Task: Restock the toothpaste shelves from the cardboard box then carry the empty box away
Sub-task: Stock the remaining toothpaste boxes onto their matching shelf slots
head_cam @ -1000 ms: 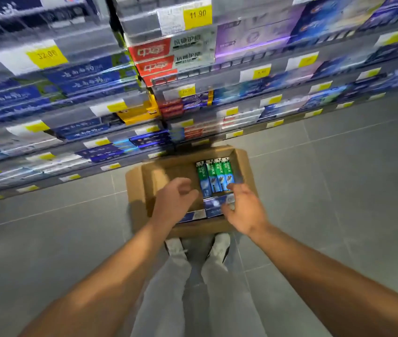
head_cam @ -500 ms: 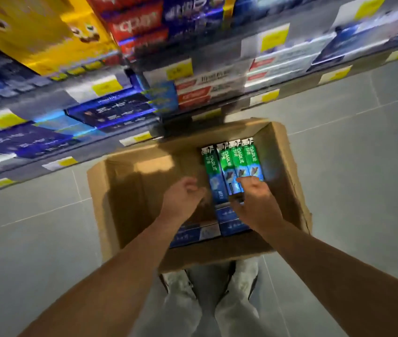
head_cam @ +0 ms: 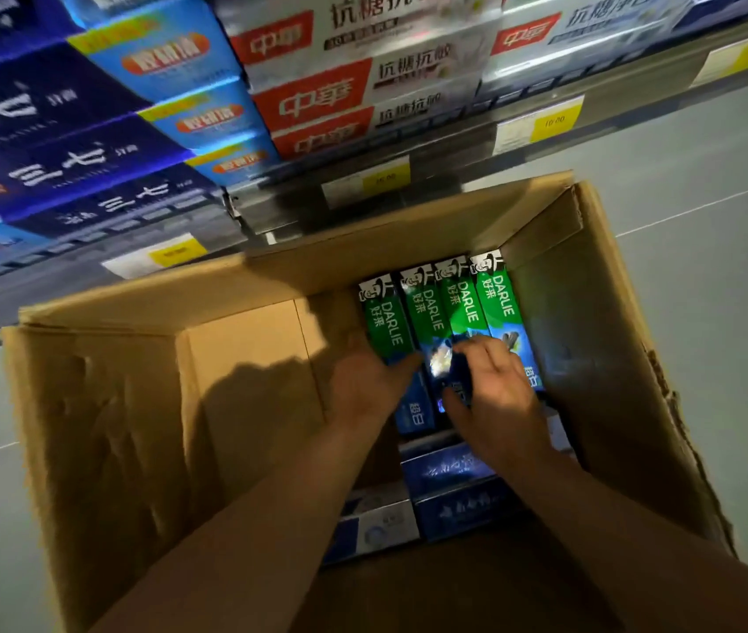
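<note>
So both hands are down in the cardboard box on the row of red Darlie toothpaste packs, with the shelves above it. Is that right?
Not quite: the Darlie toothpaste packs are green, not red; the red packs sit on the shelves. The head view shows it. Otherwise yes: the left hand and right hand are down in the cardboard box on that row, below the shelves.

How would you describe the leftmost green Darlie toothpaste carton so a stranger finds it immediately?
Look inside the open brown cardboard box on the grey floor. Four green Darlie cartons stand side by side at its far wall. The leftmost green carton borders the bare box bottom, and the left hand touches it.
</note>
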`<state>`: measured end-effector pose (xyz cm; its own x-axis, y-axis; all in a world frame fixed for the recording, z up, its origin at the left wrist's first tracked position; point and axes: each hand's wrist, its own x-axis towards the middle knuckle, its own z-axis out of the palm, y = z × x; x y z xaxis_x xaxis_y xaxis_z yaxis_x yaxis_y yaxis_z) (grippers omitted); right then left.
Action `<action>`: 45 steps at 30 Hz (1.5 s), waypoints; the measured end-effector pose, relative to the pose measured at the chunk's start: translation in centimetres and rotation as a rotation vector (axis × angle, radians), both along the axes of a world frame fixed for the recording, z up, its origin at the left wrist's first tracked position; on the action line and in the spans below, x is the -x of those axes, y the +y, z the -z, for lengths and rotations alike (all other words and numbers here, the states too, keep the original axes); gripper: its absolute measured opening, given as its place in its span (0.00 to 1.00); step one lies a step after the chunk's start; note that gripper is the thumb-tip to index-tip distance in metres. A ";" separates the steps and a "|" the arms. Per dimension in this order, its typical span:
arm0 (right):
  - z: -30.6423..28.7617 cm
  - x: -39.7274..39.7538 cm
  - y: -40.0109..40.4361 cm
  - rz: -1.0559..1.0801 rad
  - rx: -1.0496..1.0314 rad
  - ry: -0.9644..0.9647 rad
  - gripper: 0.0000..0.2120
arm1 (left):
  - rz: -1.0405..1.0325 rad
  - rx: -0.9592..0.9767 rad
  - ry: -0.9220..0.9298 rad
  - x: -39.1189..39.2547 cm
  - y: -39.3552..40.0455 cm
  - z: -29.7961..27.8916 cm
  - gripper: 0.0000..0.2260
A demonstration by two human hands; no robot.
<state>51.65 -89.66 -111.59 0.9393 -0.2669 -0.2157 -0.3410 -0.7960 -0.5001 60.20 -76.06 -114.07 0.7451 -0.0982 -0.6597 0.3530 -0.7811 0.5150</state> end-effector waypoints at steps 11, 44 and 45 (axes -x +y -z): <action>-2.5 1.3 0.4 0.028 -0.062 0.009 0.18 | -0.183 0.065 0.033 -0.4 1.3 -2.8 0.22; -68.2 13.2 14.6 0.171 -0.903 0.347 0.17 | -0.225 0.595 0.005 11.9 28.1 -71.6 0.19; -69.4 14.0 15.6 0.155 -0.912 0.340 0.17 | -0.258 0.620 -0.020 13.1 28.9 -72.6 0.18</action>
